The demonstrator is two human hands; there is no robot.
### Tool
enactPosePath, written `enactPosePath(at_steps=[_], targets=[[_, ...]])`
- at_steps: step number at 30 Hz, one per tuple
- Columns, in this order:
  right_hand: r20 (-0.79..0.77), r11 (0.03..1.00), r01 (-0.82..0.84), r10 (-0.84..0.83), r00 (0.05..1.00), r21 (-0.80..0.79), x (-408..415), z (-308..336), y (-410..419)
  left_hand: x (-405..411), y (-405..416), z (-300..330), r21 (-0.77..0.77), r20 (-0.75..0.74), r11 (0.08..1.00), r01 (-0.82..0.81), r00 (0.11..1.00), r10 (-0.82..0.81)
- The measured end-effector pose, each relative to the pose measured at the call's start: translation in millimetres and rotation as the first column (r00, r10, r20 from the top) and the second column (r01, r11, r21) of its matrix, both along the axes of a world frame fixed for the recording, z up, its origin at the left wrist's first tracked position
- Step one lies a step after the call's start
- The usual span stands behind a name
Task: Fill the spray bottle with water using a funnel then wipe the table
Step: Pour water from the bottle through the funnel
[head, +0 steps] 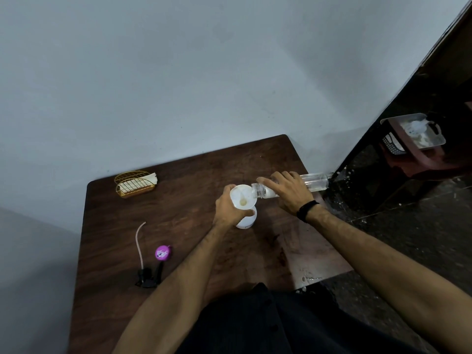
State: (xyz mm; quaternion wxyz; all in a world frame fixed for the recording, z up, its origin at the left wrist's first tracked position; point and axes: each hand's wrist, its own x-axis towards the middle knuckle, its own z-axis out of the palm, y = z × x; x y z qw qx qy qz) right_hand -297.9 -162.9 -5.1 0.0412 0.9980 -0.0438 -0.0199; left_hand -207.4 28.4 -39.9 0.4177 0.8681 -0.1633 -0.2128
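Item 1, spray bottle (246, 219): white, upright near the middle of the counter (194, 175), a little toward its right edge. Its spray top is off. Only the lower body shows below my left hand (227, 208).

Item 2, funnel (242, 196): white, seated in the bottle's neck, mouth up. A little pale liquid sits at its throat.

Item 3, left hand: wrapped around the bottle's shoulder and the funnel's stem, fingers closed on both, steadying them.

Item 4, water bottle (314, 182): clear plastic, tipped almost level, mouth over the funnel's right rim, base pointing off past the counter's right edge. Little water seems left inside, though I cannot be sure.

Item 5, right hand (283, 190): closed over the water bottle's middle from above, holding the tilt. A dark band (307, 210) is on that wrist.

Item 6, spray head (149, 275): black, lying near the front-left corner, its pale dip tube (139, 241) curving away toward the back.

Item 7, purple cap (162, 252): just beside the spray head, apart from it.

Item 8, wire holder (134, 183): gold, at the back-left corner, with white folded tissue or cloth (143, 182) in it; I cannot tell which.

Step in hand, as I read it: the pour, filling through the funnel. Level inside the white bottle is hidden.

Next move, by my judgement: keep the mouth over the funnel and the pour slow so the throat does not back up; then right the water bottle, lift the funnel out, and fetch the spray head from the front-left corner. Wiping is not yet begun.
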Motion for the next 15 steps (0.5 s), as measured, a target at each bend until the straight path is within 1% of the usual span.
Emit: enactPosePath(at_steps=[9,15], targets=[[0.004,0.999,-0.016,0.016,1.000,-0.039,2.6,1.6,-2.0,-0.3,-0.2,-3.2,0.000,0.004,1.000,-0.010,1.000,0.010],[-0.019,0.998,-0.012,0.011,1.000,-0.061,4.0,0.8,-3.1,-0.6,1.1,-4.1,-0.007,0.014,1.000,-0.007,1.000,0.007]])
